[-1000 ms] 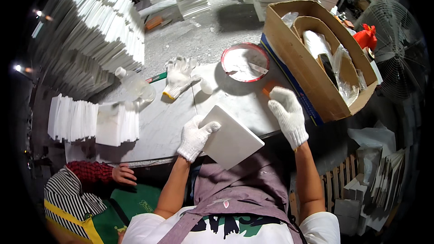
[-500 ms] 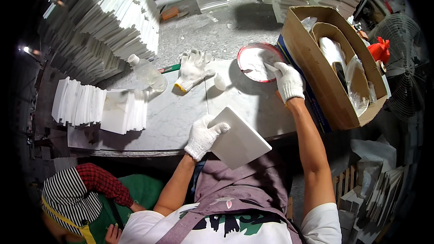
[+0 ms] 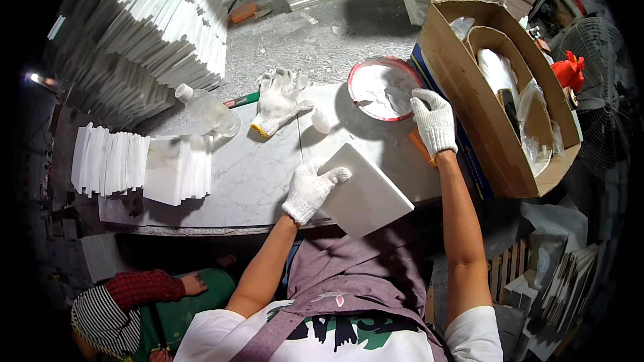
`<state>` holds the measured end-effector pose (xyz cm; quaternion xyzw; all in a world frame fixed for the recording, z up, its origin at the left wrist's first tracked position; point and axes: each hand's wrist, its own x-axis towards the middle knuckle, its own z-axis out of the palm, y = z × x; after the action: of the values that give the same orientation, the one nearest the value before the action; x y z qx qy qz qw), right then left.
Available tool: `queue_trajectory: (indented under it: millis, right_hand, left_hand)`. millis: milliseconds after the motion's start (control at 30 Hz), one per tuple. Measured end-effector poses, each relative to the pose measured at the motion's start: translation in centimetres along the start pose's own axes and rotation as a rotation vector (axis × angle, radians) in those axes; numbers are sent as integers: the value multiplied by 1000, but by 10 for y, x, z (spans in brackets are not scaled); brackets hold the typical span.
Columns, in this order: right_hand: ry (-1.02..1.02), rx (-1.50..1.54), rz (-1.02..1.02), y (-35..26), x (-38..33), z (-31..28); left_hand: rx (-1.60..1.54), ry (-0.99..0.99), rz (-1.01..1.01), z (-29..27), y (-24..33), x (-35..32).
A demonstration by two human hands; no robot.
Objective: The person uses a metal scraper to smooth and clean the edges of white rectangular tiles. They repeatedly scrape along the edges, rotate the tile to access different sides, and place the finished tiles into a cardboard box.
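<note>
A white square tile (image 3: 365,196) lies tilted at the near edge of the marble worktop (image 3: 248,174). My left hand (image 3: 310,188), in a white knit glove, grips its left edge. My right hand (image 3: 435,121), gloved too, reaches to the rim of a red-rimmed bowl (image 3: 376,88) of white paste; whether it holds something is unclear. An orange-handled tool (image 3: 420,149) lies just under that wrist.
A spare glove (image 3: 278,100), a clear plastic bottle (image 3: 209,111) and a row of upright white tiles (image 3: 137,164) sit on the left. A cardboard box (image 3: 503,87) stands at right, tile stacks (image 3: 141,33) behind. Another person in a striped top (image 3: 114,312) crouches lower left.
My right hand left the tile and moved up to the red-rimmed bowl. My left hand stays on the tile's left edge.
</note>
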<state>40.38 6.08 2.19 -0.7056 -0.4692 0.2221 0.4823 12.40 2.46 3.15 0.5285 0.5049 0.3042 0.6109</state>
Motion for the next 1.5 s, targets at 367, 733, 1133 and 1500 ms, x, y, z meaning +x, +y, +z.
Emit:
queue_trajectory:
  millis: [367, 733, 1133, 1500]
  right_hand:
    - [-84, 316, 334, -6, 1, -1]
    - [-131, 547, 313, -58, -50, -50]
    - [-141, 430, 255, -79, -65, -47]
    - [-112, 401, 238, -88, -68, -49]
  left_hand:
    - [90, -37, 84, 9, 11, 32]
    - [-94, -82, 106, 25, 8, 62]
    - [-30, -51, 161, 29, 10, 58]
    - [84, -20, 209, 28, -1, 62]
